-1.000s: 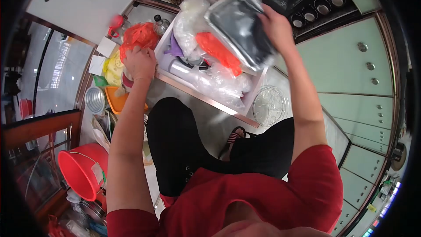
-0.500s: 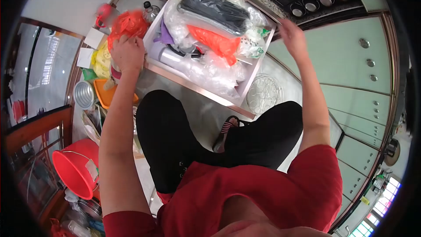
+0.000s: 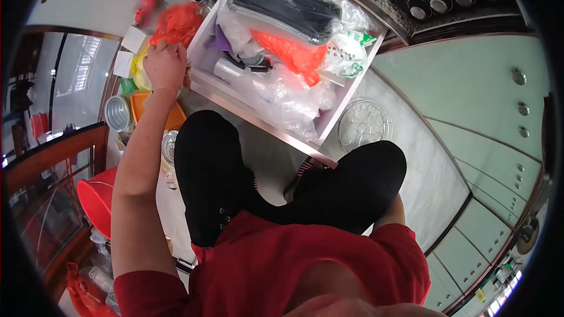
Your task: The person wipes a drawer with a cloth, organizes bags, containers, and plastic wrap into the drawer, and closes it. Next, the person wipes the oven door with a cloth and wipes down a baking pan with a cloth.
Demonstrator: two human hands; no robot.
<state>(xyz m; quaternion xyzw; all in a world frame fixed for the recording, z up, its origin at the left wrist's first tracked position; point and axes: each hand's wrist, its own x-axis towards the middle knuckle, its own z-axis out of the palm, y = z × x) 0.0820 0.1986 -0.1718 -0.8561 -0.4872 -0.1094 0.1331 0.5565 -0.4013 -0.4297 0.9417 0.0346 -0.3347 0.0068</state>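
Observation:
My left hand [image 3: 165,67] is at the left side of the pulled-out drawer [image 3: 258,111]. Its fingers are curled closed at the lower edge of a red plastic bag [image 3: 178,22], which stands outside the drawer. My right hand is out of sight; only part of that forearm shows behind my right knee. Inside the drawer, a black tray-like container [image 3: 285,7] in clear plastic lies on top. Around it are an orange-red bag [image 3: 291,53], a white bag with green print [image 3: 346,53] and crumpled clear bags [image 3: 288,100].
A round wire rack [image 3: 365,123] lies on the floor right of the drawer. To the left are an orange basket [image 3: 154,110], a silver ring-shaped tin [image 3: 118,114] and a red bucket [image 3: 97,199]. Pale green cabinets [image 3: 487,94] line the right side.
My right hand has left the drawer's right corner and dropped down behind my right knee. My left hand stays by the red bag. The whole view has shifted slightly.

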